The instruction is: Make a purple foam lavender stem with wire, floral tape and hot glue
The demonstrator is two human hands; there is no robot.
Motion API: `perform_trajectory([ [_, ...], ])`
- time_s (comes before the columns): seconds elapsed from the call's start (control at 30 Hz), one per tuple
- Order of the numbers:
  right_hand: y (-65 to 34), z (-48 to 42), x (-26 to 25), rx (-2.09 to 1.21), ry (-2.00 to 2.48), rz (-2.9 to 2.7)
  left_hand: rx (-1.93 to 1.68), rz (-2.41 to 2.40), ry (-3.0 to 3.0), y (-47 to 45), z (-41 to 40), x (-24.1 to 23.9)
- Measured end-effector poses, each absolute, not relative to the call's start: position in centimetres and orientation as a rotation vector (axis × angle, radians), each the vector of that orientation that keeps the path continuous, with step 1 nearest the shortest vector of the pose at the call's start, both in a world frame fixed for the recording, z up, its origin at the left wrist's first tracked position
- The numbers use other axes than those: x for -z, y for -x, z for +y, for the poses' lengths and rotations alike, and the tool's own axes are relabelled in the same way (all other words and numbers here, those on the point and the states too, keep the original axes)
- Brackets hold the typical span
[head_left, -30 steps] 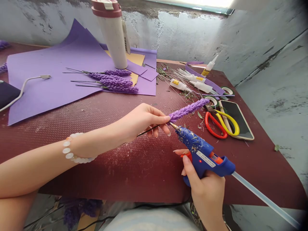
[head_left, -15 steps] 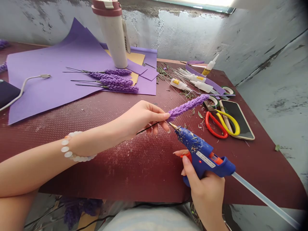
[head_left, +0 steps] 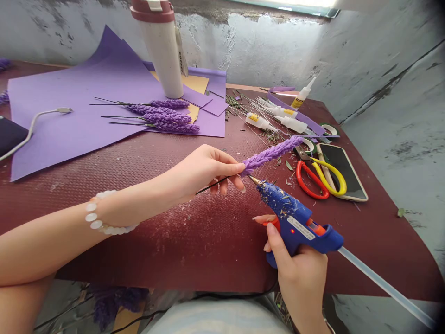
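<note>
Between the thumb and fingers of my left hand is the lower end of a purple artificial lavender stem. Its flower head points up to the right, and the dark wire comes out below my fingers. My right hand is wrapped around the handle of a blue hot glue gun, with a finger at the orange trigger. The metal nozzle is at the base of the flower head, close to my left fingertips; whether it touches cannot be made out. A clear glue stick sticks out of the gun's back.
Finished lavender stems lie on purple sheets beside a white tumbler. Red-and-yellow scissors rest against a phone at right. Behind them are glue bottles, wires and green scraps. A white cable lies at left.
The glue gun in my right hand has shifted slightly to the right, its nozzle a little away from my left fingers. My left hand and the lavender stem stay almost still.
</note>
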State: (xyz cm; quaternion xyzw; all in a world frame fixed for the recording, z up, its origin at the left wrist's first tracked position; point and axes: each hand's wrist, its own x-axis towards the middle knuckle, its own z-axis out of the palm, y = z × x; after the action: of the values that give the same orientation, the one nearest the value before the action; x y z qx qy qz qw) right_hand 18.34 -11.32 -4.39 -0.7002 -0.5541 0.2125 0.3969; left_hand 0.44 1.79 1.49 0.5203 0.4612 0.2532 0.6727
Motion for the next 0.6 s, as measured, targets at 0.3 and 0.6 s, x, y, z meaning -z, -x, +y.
perform_trajectory([
  [0.3, -18.31, -11.22, 4.18, -0.502, 1.787, -1.349, -0.568, 1.037, -1.175, -0.42, 1.73, -1.39],
  [0.6, -17.77, -11.22, 3.60, -0.551, 1.789, -1.162, -0.587, 1.044, -1.169, -0.11, 2.09, -1.39],
])
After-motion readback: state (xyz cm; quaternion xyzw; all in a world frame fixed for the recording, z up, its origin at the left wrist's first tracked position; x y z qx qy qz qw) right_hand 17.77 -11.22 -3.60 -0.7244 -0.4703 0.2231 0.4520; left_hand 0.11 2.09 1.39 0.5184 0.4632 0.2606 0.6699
